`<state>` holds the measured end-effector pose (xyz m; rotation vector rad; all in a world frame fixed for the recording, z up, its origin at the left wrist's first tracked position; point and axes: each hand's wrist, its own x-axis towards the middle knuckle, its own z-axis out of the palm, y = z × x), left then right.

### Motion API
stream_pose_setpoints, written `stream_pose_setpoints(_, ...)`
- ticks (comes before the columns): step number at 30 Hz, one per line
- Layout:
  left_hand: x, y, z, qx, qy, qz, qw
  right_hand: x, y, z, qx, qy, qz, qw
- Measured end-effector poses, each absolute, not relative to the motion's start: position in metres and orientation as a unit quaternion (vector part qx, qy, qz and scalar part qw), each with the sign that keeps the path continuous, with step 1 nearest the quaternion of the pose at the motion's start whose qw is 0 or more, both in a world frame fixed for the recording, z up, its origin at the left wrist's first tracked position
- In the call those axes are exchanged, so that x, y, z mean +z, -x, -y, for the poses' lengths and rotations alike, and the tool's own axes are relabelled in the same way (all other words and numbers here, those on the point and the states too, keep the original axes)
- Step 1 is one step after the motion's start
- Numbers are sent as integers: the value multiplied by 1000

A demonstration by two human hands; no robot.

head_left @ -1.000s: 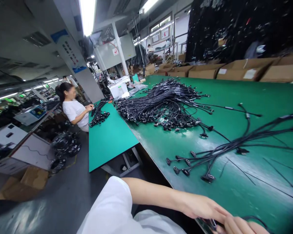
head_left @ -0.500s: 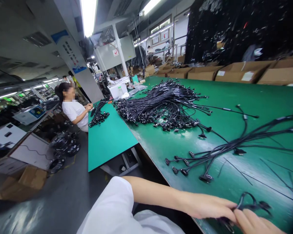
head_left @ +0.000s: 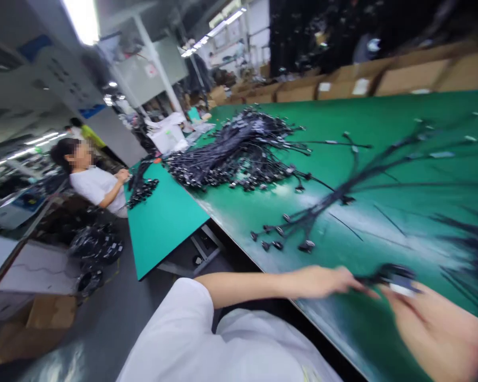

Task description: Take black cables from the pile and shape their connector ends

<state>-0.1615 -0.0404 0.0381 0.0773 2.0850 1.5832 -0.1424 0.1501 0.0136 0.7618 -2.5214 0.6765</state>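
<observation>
A looped black cable [head_left: 390, 271] with a pale label or tag lies between my two hands above the green table [head_left: 430, 212]. My left hand [head_left: 329, 281] pinches one part of it, with motion blurring the fingertips. On the other side, my right hand [head_left: 422, 318] is closed around the looped part, close to the pale piece. Beyond my hands, a loose bunch of black cables [head_left: 330, 201] lies on the table, its connector ends pointing left.
A big heap of black cables [head_left: 235, 148] lies farther back. Blurred dark strands [head_left: 472, 254] spread at the right. Cardboard boxes [head_left: 414, 77] line the far edge. A co-worker [head_left: 95, 180] sits at the lower green side table [head_left: 163, 212], handling cables.
The view has shifted, so the table and cables sit farther left and higher. My hands have risen and moved somewhat apart, and the looped cable with its pale piece shows more.
</observation>
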Motion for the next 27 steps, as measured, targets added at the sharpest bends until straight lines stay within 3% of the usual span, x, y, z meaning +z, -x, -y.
stream_pose_setpoints(2,39,159,36,614,-4,-742,267,30,123,-135,289,-238,920,115)
stream_pose_setpoints(4,45,154,33,675,4,-708,208,41,117,-119,356,-257,899,13)
stream_pose_setpoints(7,59,145,34,657,-108,-720,198,40,127,-119,430,-215,874,-68)
stream_pose_setpoints(10,64,132,37,588,-187,-771,159,37,132,-139,451,-162,876,-53)
stream_pose_setpoints(13,52,124,33,640,-123,-753,89,39,127,-151,421,-138,896,23)
stream_pose_setpoints(18,33,121,19,752,-96,-614,221,39,119,-144,455,-145,875,77)
stream_pose_setpoints(23,24,116,7,743,-114,-627,206,34,121,-144,643,-87,761,-25)
stream_pose_setpoints(27,20,116,-2,763,-97,-608,195,35,122,-153,569,-78,816,-56)
